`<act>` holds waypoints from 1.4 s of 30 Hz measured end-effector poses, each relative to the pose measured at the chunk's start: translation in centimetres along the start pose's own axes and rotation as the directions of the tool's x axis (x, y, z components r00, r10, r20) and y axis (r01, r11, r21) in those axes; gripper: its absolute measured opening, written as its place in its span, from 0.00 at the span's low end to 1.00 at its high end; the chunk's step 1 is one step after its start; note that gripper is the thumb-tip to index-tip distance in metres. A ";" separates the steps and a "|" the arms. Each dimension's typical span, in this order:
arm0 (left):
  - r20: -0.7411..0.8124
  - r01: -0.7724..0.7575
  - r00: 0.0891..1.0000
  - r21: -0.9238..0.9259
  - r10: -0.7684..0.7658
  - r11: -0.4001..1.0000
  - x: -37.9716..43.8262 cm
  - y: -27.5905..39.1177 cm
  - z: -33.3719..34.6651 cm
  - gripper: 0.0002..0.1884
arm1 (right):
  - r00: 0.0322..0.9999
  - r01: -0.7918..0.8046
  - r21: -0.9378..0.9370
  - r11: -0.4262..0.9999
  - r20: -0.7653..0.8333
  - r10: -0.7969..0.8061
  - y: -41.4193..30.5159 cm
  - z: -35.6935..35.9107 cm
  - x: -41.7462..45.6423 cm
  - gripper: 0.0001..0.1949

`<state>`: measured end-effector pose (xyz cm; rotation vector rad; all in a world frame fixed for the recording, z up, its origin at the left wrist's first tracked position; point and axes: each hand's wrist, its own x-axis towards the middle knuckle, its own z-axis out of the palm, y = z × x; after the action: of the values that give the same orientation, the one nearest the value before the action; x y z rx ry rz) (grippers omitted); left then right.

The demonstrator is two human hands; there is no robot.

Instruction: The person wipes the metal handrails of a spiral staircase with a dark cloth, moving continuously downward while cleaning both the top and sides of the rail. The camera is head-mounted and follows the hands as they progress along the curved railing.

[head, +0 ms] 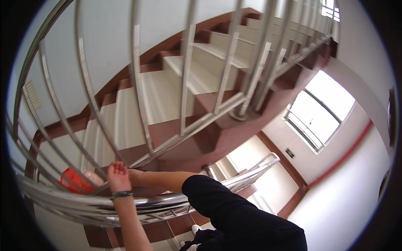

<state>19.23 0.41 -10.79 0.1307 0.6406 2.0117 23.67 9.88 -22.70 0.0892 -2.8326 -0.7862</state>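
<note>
Both my arms reach across a shiny metal handrail [157, 200]. My left hand [118, 177], with a dark bracelet [122, 194] at the wrist, is palm up with its fingers curled, close to the lower ends of the balusters. Whether anything lies in its fingers cannot be made out. My right hand [135, 177] comes in from the right and is mostly hidden behind the left one, so its grip does not show. Left of the hands, beyond the rail, are a red bag [74, 181] and a pale pink object [94, 178], possibly a bottle.
Metal balusters [137, 78] stand between me and cream steps [166, 94] with brown edging, which curve upward. Another flight with a metal rail [251, 175] lies below right. A window [320, 109] and a red pipe [340, 157] are on the right wall.
</note>
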 end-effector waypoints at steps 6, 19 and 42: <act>-0.001 0.034 0.999 0.039 -0.034 0.999 2.6 0.4 -2.1 0.09 | 0.994 -0.113 -0.022 0.993 -0.014 0.112 1.8 -4.4 -5.7 0.16; -0.018 0.152 0.988 0.138 -0.151 0.979 4.4 0.5 -2.3 0.08 | 0.965 -0.255 0.042 0.966 -0.058 0.257 6.2 -10.6 -12.7 0.17; 0.760 -0.728 0.650 0.624 0.002 -0.284 -9.0 -10.1 8.7 0.39 | 0.804 -0.540 0.132 0.832 -0.211 0.555 9.6 -20.6 -23.1 0.25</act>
<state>34.82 0.02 -6.74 2.1201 1.8843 1.2756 50.52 10.29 -4.58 -0.5673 -2.4450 -0.5045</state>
